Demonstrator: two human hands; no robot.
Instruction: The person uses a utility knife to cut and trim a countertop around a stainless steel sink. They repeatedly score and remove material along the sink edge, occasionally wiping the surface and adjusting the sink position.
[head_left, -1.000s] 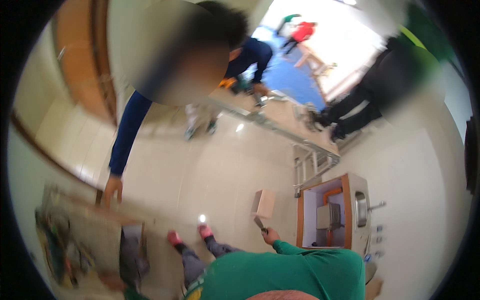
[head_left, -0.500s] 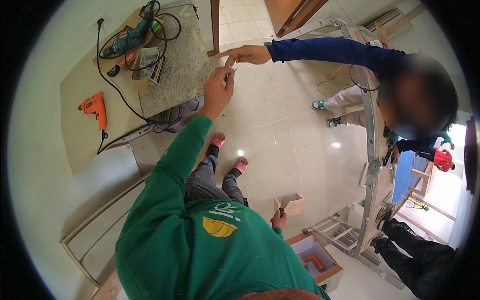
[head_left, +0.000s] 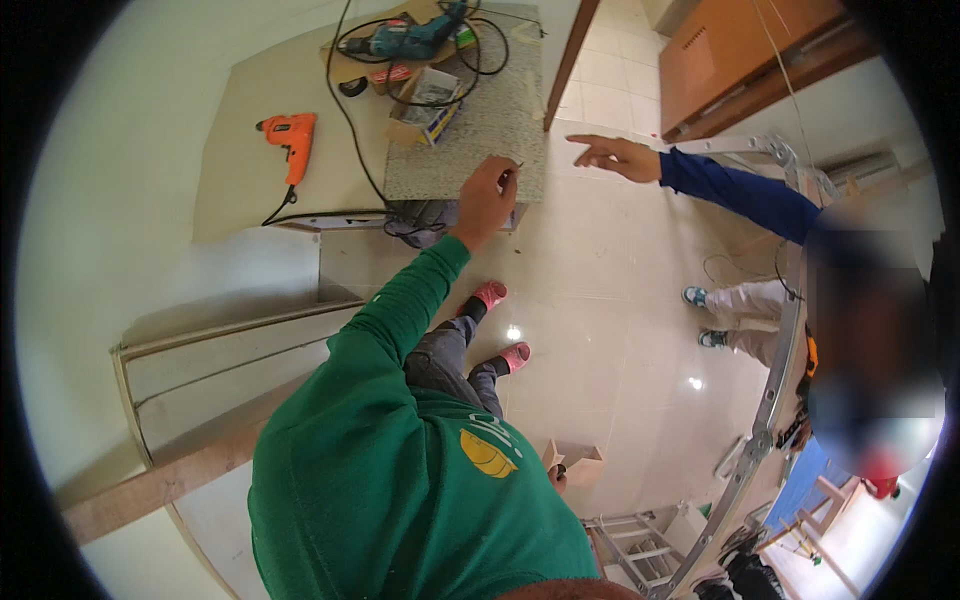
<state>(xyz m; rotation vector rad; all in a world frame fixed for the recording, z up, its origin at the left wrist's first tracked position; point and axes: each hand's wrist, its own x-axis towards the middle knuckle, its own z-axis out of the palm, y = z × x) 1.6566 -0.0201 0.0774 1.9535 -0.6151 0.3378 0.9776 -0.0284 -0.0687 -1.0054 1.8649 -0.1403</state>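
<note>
My left hand (head_left: 487, 203) is raised just beyond the near edge of the speckled grey stone slab (head_left: 500, 130). Its fingertips pinch a small thin piece (head_left: 520, 165), too small to name. Lower down, my right hand (head_left: 557, 480) is partly hidden by my green sweatshirt. It is closed on a dark-handled tool (head_left: 562, 468), whose blade cannot be made out now. Beside it is a small open wooden box (head_left: 585, 463). Across from my left hand, another person's hand (head_left: 615, 158) in a blue sleeve points toward it, apart from it.
An orange drill (head_left: 290, 135) lies on the beige tabletop (head_left: 235, 170). A teal power tool (head_left: 405, 42), looped black cord (head_left: 355, 140) and an open small carton (head_left: 425, 110) are beyond. A metal ladder frame (head_left: 765, 420) stands at right, near the other person. Wooden doors (head_left: 735, 50) stand at the back.
My view has shifted left, so the table sits farther right. My left hand and the other person's hand, close together before, are now farther apart. The tool's grey blade, visible earlier, is no longer distinct.
</note>
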